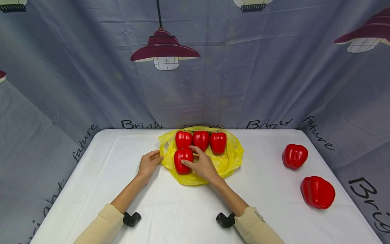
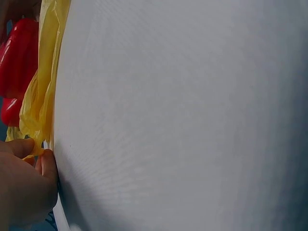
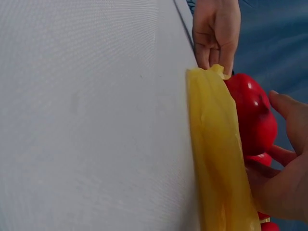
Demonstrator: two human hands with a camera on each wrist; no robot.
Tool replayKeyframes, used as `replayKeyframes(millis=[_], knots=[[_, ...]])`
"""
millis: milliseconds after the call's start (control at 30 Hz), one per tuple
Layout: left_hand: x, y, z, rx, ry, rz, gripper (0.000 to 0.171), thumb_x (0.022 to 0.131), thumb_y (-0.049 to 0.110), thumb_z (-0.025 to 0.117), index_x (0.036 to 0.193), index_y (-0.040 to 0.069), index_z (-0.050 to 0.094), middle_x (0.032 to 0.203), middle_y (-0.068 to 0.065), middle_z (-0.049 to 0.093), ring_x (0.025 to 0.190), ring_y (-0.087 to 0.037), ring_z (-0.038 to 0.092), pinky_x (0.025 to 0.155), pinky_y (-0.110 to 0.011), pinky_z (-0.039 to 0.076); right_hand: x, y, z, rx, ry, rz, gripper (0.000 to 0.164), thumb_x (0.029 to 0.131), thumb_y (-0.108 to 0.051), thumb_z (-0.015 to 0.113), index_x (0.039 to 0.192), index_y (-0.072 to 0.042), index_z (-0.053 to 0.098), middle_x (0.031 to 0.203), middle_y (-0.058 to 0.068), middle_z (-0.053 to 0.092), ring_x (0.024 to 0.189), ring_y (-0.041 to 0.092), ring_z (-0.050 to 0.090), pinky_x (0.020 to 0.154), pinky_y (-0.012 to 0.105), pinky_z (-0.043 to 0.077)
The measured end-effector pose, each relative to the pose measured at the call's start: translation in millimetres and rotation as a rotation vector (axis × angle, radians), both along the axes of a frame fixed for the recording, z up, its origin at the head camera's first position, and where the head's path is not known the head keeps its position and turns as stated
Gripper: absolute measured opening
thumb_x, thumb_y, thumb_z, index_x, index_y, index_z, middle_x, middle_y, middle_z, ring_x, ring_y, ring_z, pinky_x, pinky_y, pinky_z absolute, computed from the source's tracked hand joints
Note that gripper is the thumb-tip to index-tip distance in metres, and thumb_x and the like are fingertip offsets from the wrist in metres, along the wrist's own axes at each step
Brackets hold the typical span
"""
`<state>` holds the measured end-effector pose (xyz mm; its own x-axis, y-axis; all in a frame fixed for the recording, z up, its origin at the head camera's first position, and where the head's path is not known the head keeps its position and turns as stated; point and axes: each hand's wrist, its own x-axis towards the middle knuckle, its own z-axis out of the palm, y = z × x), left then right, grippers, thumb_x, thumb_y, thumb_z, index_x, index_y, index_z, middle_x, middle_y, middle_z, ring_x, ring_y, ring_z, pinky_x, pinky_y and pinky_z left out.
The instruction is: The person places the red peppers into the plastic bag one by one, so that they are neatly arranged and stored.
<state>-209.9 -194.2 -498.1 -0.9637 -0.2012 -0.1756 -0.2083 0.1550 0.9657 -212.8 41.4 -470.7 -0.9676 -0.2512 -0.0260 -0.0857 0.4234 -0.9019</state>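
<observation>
A yellow plastic bag (image 1: 231, 162) lies spread on the white table, with several red bell peppers on it. Three of them, including one red bell pepper (image 1: 218, 142) at the right end, make up the back row. In front of the leftmost stands another red bell pepper (image 1: 182, 163), which my right hand (image 1: 204, 166) holds from the right, thumb at its near side and fingers behind. My left hand (image 1: 149, 164) pinches the bag's left edge between thumb and fingers; the left wrist view shows the bunched yellow film (image 2: 36, 115) there.
Two more red bell peppers sit apart on the right side of the table, one farther back (image 1: 295, 156) and one nearer (image 1: 318, 192). A grey printed curtain (image 1: 213, 84) hangs behind the table's far edge. Black wrist mounts (image 1: 132, 219) show by both sleeves.
</observation>
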Motion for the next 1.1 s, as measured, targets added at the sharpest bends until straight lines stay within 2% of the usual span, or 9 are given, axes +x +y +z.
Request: replayKeyframes(millis=[300, 467, 667, 900, 933, 1033, 1100], knots=[[-0.7, 1, 1.8, -0.009, -0.004, -0.003, 0.043, 0.095, 0.003, 0.066, 0.136, -0.004, 0.057, 0.125, -0.023, 0.064, 0.114, -0.028, 0.061, 0.081, -0.016, 0.051, 0.6, 29, 21.1, -0.080, 0.072, -0.021, 0.050, 0.089, -0.021, 0.078, 0.133, -0.006, 0.059, 0.130, 0.015, 0.060, 0.114, 0.032, 0.061, 0.091, 0.041, 0.055], [-0.5, 1, 1.7, -0.018, -0.009, 0.001, 0.042, 0.095, 0.004, 0.066, 0.135, -0.003, 0.058, 0.125, -0.022, 0.064, 0.112, -0.026, 0.062, 0.081, -0.015, 0.050, 0.6, 57, 35.4, -0.066, 0.115, -0.011, 0.040, 0.092, -0.017, 0.075, 0.129, -0.005, 0.063, 0.129, 0.016, 0.062, 0.113, 0.032, 0.062, 0.093, 0.043, 0.054], [0.1, 1, 2.1, -0.015, -0.011, 0.004, 0.041, 0.095, 0.003, 0.066, 0.135, -0.004, 0.058, 0.125, -0.022, 0.064, 0.112, -0.026, 0.062, 0.081, -0.016, 0.051, 7.6, 99, 48.9, -0.015, 0.148, -0.018, 0.035, 0.094, -0.015, 0.071, 0.126, -0.003, 0.064, 0.128, 0.019, 0.062, 0.114, 0.034, 0.061, 0.096, 0.046, 0.052], [-0.1, 1, 1.0, -0.017, -0.008, 0.002, 0.041, 0.095, 0.003, 0.066, 0.134, -0.005, 0.058, 0.124, -0.023, 0.064, 0.111, -0.026, 0.062, 0.082, -0.017, 0.051, 24.3, 154, 57.7, 0.114, 0.214, -0.083, 0.036, 0.097, -0.020, 0.068, 0.128, -0.003, 0.063, 0.129, 0.019, 0.061, 0.116, 0.038, 0.060, 0.094, 0.048, 0.051], [-0.2, 1, 1.0, -0.015, -0.012, 0.004, 0.041, 0.095, 0.003, 0.066, 0.135, -0.004, 0.058, 0.124, -0.022, 0.064, 0.111, -0.026, 0.061, 0.082, -0.017, 0.051, 27.6, 162, 59.3, 0.133, 0.224, -0.097, 0.036, 0.098, -0.021, 0.067, 0.129, -0.003, 0.063, 0.129, 0.018, 0.061, 0.116, 0.037, 0.060, 0.094, 0.046, 0.051], [-0.7, 1, 0.9, -0.010, -0.011, 0.004, 0.041, 0.095, 0.002, 0.065, 0.135, -0.004, 0.058, 0.125, -0.022, 0.064, 0.112, -0.026, 0.061, 0.083, -0.017, 0.051, 38.9, 187, 64.5, 0.184, 0.247, -0.142, 0.038, 0.098, -0.024, 0.067, 0.130, -0.004, 0.062, 0.129, 0.017, 0.062, 0.115, 0.033, 0.061, 0.089, 0.028, 0.053], [-0.9, 1, 1.1, -0.012, -0.009, 0.001, 0.041, 0.095, 0.003, 0.065, 0.135, -0.004, 0.058, 0.125, -0.022, 0.064, 0.112, -0.026, 0.061, 0.083, -0.018, 0.051, 47.6, 203, 67.5, 0.203, 0.268, -0.174, 0.039, 0.097, -0.024, 0.068, 0.131, -0.005, 0.062, 0.128, 0.017, 0.062, 0.112, 0.021, 0.062, 0.085, 0.015, 0.050]])
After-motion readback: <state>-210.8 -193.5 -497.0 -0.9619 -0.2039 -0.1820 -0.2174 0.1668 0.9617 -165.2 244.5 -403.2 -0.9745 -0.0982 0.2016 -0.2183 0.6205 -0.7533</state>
